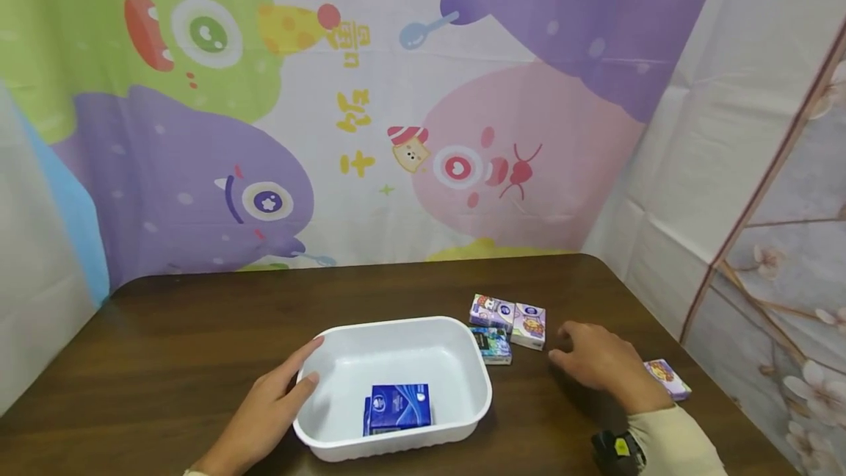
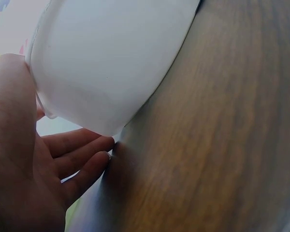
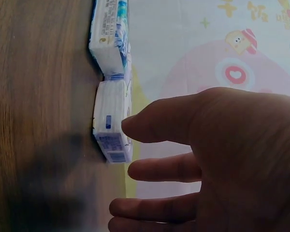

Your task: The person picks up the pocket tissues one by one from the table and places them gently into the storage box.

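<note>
White tray (image 1: pixel 456 388) sits on the near half of the big brown desk (image 1: pixel 198 336), close to the middle. Left hand (image 1: pixel 271 402) rests on its left side, fingers spread a bit. Right hand (image 1: pixel 595 355) is to the right, fingers apart and a little bent, near a purple-and-white pack (image 1: pixel 530 327). That pack sits right beside a purple pack (image 1: pixel 492 312) on its left; a blue-green pack (image 1: pixel 492 344) is just nearer. Two blue packs (image 1: pixel 399 404) lie stacked in the tray's near part. Another little pack (image 1: pixel 666 379) lies far right, partly hidden by the right arm (image 1: pixel 667 439).
</note>
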Motion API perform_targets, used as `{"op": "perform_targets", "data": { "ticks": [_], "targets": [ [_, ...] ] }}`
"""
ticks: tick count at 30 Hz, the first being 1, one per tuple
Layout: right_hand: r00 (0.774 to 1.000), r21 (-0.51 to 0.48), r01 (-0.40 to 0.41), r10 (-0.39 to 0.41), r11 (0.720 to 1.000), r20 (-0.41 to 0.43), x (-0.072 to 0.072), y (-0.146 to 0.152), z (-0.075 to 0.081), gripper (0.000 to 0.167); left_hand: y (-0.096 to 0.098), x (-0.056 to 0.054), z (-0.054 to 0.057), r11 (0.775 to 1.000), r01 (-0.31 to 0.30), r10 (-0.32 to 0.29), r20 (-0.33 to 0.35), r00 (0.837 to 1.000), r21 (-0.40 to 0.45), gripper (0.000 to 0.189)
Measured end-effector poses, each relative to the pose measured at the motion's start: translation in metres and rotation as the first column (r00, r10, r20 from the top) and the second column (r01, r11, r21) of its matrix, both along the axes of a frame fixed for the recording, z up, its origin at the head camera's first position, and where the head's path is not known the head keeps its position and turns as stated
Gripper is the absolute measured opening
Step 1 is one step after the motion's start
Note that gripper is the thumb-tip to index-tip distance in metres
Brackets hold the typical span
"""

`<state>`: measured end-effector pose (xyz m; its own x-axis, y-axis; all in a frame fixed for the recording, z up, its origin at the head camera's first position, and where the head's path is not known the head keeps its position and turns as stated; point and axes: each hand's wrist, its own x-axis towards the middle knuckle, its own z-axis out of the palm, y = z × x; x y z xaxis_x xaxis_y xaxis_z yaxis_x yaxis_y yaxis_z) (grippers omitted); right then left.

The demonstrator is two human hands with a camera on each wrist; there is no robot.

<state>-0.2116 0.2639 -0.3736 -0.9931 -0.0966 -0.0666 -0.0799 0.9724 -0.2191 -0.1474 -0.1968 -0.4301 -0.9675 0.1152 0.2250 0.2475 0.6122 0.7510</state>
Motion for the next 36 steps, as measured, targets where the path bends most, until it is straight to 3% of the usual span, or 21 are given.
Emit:
{"op": "perform_targets", "data": {
  "ticks": [17,27,36],
  "targets": [
    [0.999,0.011,-0.017,0.017,1.000,0.031,0.000,0.011,-0.004,0.048,0.002,0.001,-0.001,1.000,-0.013,0.012,0.024,1.000,0.021,0.047],
    [1.000,0.015,-0.013,0.012,1.000,0.027,-0.001,0.010,-0.004,0.048,0.000,0.000,0.001,1.000,-0.009,0.009,-0.013,1.000,0.000,0.047],
    [1.000,0.002,-0.024,0.024,1.000,0.000,0.000,0.004,-0.007,0.067,0.002,0.000,0.001,1.000,-0.015,0.015,0.023,1.000,0.013,0.047]
  ]
}}
